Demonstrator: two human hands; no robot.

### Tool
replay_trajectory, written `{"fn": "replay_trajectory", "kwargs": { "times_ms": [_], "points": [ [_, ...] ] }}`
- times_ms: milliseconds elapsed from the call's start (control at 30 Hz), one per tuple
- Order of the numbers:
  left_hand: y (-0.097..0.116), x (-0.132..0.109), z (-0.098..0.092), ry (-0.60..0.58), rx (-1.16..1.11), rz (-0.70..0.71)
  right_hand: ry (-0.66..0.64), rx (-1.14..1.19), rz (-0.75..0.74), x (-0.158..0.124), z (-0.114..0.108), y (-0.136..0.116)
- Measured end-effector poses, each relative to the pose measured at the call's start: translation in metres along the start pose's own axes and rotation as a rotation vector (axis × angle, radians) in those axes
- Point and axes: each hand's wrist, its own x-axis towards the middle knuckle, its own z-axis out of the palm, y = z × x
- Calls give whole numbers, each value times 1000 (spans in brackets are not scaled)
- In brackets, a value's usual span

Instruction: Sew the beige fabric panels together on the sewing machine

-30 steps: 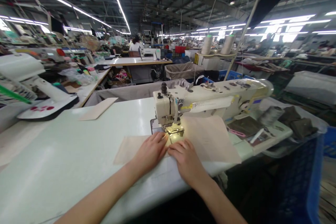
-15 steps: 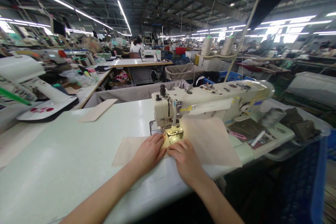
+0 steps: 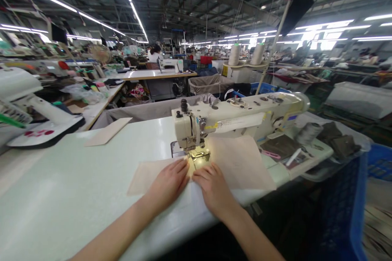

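An industrial sewing machine (image 3: 235, 118) in cream stands on a pale green table (image 3: 70, 187), its lit presser foot (image 3: 199, 155) resting on pale beige fabric. The fabric lies in a left part (image 3: 147, 178) and a wider right part (image 3: 239, 163), with the needle area between them. My left hand (image 3: 168, 181) lies flat on the cloth just left of the foot. My right hand (image 3: 213, 190) presses the cloth just below and right of it. Fingers of both hands are close together, and their tips nearly meet in front of the foot.
A loose beige fabric piece (image 3: 108, 131) lies further left on the table. Dark cloth pieces (image 3: 338, 140) and a thread spool (image 3: 308, 133) sit at right, above a blue crate (image 3: 343, 208). Thread cones (image 3: 246, 54) stand behind the machine. A co-worker (image 3: 155, 54) sits far back.
The whole view has drifted slightly left and up in the frame. Both hands stay on the fabric beside the presser foot, with little visible movement of their own.
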Motion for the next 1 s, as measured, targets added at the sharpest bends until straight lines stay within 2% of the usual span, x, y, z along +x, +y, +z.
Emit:
{"fn": "replay_trajectory", "kwargs": {
  "times_ms": [133, 233, 500, 700, 833, 1000],
  "points": [
    [16, -14, -3, 22, -41, 90, 11, -26, -16, -9, 1, -1],
    [18, -17, -5, 50, -81, 114, 13, -32, -10, -9, 2, -1],
    [-5, 4, -11, -20, -110, 68, -52, -35, 19, 18, 1, 5],
    [-22, 17, -12, -23, -137, 64, -61, -57, 25, 35, 2, 9],
    [-32, 24, -12, -13, -140, 78, -44, -74, 17, 33, 1, 9],
    [-37, 25, -12, -13, -127, 73, -16, -62, 19, 16, 4, 5]
  ]
}}
